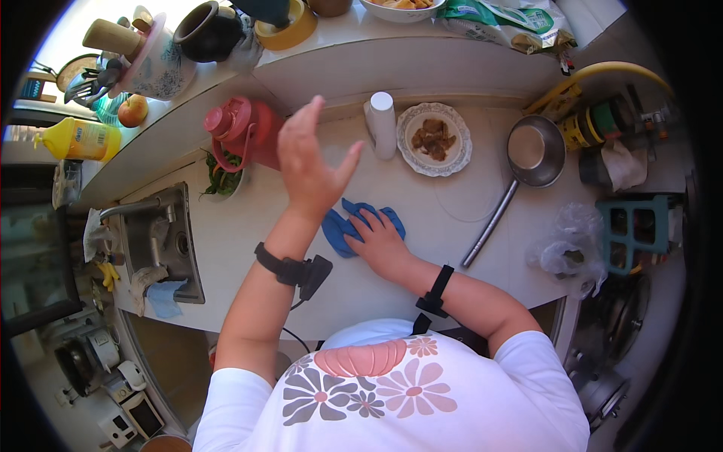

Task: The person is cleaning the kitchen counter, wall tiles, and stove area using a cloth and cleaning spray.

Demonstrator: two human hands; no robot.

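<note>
My right hand [381, 246] presses on a crumpled blue cloth [337, 234] on the white counter [254, 271]. Raised over the counter, my left hand [313, 161] has its fingers apart and nothing in it. Just behind it stands a red jug with a handle [262, 133], partly hidden by that hand. A white bottle or canister [383, 127] stands beyond the cloth, beside a patterned plate [406, 158] holding brown pieces of food [434, 138]. Leafy greens [223, 175] lie in a bowl partly behind the jug.
A metal saucepan [536, 150] lies at the right, its handle pointing towards me. Near the right edge are a clear plastic bag [570, 248] and a teal basket [615, 237]. At the left is a sink [195, 271] with a faucet [135, 206]. A raised ledge [350, 51] borders the back.
</note>
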